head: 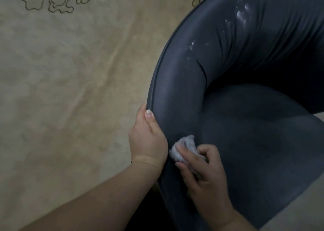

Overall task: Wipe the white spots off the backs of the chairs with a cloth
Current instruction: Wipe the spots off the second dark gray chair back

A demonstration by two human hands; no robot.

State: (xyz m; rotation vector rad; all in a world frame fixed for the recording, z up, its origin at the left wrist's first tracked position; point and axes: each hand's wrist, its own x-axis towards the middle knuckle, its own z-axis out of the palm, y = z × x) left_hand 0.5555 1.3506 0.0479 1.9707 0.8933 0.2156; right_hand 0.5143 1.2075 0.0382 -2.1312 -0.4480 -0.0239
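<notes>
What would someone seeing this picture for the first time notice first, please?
The big curved dark grey leather-like chair back fills the right side, with scattered white spots near its upper right. At the bottom centre, the right hand presses a small crumpled grey cloth on the chair, while the left hand grips its piped edge. A beige patterned carpet lies on the left.

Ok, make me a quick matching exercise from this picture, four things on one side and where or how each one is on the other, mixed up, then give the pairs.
Things:
1. left hand
2. right hand
3. cloth
4. white spots

States:
A. pressed against the dark chair, near its lower edge
B. scattered high on the chair's back
C. grips the chair's piped rim
D. holds the cloth

Pairs: 1-C, 2-D, 3-A, 4-B
</notes>
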